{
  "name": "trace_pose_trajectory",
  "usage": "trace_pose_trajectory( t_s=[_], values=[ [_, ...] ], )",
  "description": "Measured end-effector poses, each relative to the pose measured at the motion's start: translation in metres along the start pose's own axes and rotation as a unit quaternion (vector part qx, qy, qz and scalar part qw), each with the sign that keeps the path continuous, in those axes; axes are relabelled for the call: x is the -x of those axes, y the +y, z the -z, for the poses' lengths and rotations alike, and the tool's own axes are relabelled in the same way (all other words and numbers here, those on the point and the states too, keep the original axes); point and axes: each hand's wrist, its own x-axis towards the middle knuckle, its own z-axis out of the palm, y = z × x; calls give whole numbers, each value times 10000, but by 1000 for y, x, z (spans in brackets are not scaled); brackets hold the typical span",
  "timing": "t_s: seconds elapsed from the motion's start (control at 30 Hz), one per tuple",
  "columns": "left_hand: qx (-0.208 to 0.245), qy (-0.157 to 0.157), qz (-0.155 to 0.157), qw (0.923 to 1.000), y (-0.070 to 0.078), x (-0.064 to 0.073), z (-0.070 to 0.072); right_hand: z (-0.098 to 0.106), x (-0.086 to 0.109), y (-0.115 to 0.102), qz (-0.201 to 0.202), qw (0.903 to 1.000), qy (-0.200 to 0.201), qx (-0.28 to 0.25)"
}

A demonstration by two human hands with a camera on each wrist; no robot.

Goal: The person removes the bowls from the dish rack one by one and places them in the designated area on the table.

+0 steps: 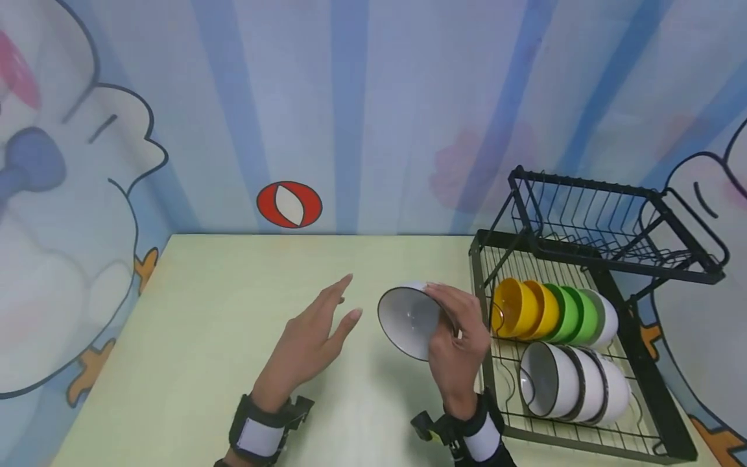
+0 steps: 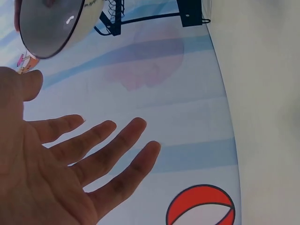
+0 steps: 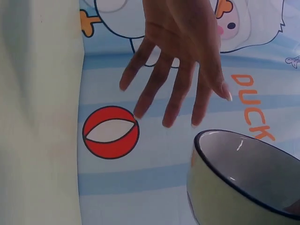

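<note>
Backdrop (image 1: 385, 117) of pale blue with darker stripes rises behind everything, and at its left I see a big white cartoon figure (image 1: 64, 272) with orange feet. Below it spreads the pale yellow worktop (image 1: 192, 311). Over its middle reaches the person's left hand (image 1: 309, 344), fingers extended, thumb apart, holding nothing; a dark strap (image 1: 260, 431) with a white panel circles the wrist. Above that hand, a red-and-white oval (image 1: 290, 204) is printed on the wall. Just to the right, apart from the left fingers, a white bowl (image 1: 408, 324) with a thin dark rim is held in the air, tilted, its mouth turned leftward. The right hand (image 1: 458, 331) grasps it, fingers curled around its right side. Beside that hand stands a black dish rack (image 1: 644, 357). In its back row, bowls sit on edge: two yellow bowls (image 1: 506, 310), then two green bowls (image 1: 563, 314), then a white one (image 1: 608, 318). Nearer the person, three white bowls (image 1: 563, 379) with dark rims nest sideways. A wire upper tier (image 1: 618, 263) stands above the back of the rack.
</note>
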Motion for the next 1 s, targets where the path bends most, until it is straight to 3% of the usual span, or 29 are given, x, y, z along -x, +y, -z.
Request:
trace_pose_trajectory(
  t_s=[0.17, 0.4, 0.53, 0.67, 0.8, 1.0],
  values=[
    [77, -25, -297, 9995, 9, -5, -1, -9, 2, -6, -485, 9980, -377, -171],
    [158, 96, -534, 9984, 14, -4, -5, -14, 9, -10, -720, 9943, -773, -168],
    [98, 413, -890, 9951, 15, 0, -12, -13, 15, -12, -1102, 9888, -952, -332],
    [3, 910, -1332, 9869, 15, -2, -20, -14, 18, -9, -1382, 9822, -1133, -571],
    [-115, 1324, -1480, 9800, 15, -5, -30, -14, 18, -3, -1327, 9802, -1456, -199],
    [-338, 1629, -1407, 9760, 16, -8, -40, -16, 15, 9, -1116, 9713, -2016, 585]
  ],
)
